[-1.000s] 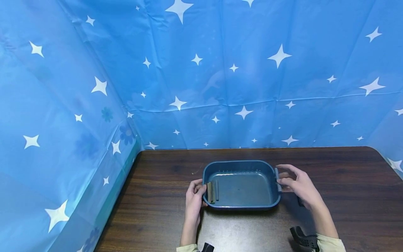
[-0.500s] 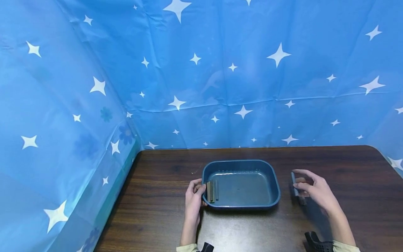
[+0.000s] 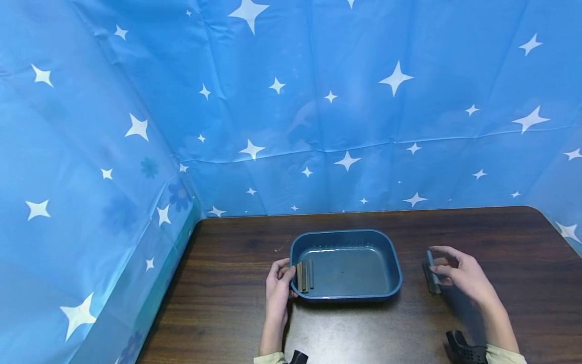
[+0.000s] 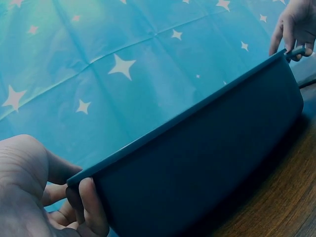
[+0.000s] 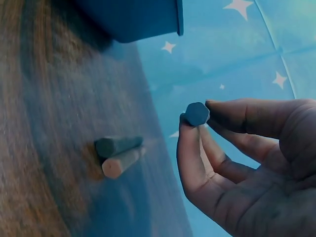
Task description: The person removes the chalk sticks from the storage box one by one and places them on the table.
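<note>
A dark blue plastic basin (image 3: 350, 298) stands on the table, with several slim sticks (image 3: 302, 277) lying side by side at its left end. My left hand (image 3: 277, 290) grips the basin's left rim, thumb on top; in the left wrist view its fingers (image 4: 90, 197) curl at the rim's corner. To the right of the basin, my right hand (image 3: 466, 278) pinches a grey-blue hexagonal stick (image 5: 197, 114) between thumb and fingers. Below it on the table lie two more sticks side by side, a dark one (image 5: 118, 144) and one with a pinkish-brown end (image 5: 112, 168).
The dark wood-grain table (image 3: 236, 313) reaches back to a blue curtain (image 3: 354, 101) with white stars. Another stretch of curtain (image 3: 91, 202) runs along the table's left side. A black wrist mount (image 3: 466, 349) sits on the right forearm.
My right hand has moved right, from beside the basin's right rim to above the sticks on the table, carrying the grey-blue stick. The left hand keeps its hold on the basin.
</note>
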{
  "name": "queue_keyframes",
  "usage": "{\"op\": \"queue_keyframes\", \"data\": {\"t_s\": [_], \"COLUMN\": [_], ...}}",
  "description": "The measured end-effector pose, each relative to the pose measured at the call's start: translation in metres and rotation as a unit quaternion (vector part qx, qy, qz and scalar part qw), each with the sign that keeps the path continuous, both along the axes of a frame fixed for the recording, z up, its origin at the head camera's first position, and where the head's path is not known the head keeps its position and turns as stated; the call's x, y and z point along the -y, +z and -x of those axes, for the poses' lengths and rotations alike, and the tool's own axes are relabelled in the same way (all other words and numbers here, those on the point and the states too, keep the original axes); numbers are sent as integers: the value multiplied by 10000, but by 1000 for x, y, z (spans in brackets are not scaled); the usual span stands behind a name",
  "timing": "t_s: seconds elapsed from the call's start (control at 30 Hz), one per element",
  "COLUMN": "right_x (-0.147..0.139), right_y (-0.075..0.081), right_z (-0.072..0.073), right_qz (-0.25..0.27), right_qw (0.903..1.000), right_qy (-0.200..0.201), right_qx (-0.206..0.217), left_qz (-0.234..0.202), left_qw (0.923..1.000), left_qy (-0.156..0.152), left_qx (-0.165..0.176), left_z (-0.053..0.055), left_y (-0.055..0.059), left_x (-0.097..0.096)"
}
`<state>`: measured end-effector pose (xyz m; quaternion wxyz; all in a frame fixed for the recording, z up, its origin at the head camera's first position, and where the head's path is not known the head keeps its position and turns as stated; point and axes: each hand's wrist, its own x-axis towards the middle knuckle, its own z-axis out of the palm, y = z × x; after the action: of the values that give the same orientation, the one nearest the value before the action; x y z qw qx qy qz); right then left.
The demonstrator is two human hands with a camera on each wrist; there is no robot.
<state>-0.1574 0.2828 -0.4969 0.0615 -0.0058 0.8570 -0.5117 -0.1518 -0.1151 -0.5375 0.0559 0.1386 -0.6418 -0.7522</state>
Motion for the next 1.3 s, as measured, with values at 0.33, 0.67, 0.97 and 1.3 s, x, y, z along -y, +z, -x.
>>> {"op": "queue_keyframes", "data": {"t_s": [0.33,0.67,0.97,1.3], "right_x": [-8,-17,-17,-12], "right_y": [-6,-13,-23,-25], "right_z": [4,7,9,9], "right_qz": [-454,-552,-766,-1169], "right_qw": [9988,9973,9964,9928], "right_qy": [63,96,-108,-174], "right_qx": [182,466,333,197], "left_qz": [80,103,114,97], "left_qw": [9999,9999,9999,10000], "left_qy": [44,-7,-12,-11], "left_qx": [-55,-91,-36,6], "left_z": [-1,0,0,1], "left_y": [0,1,1,-1], "left_x": [2,1,0,1]}}
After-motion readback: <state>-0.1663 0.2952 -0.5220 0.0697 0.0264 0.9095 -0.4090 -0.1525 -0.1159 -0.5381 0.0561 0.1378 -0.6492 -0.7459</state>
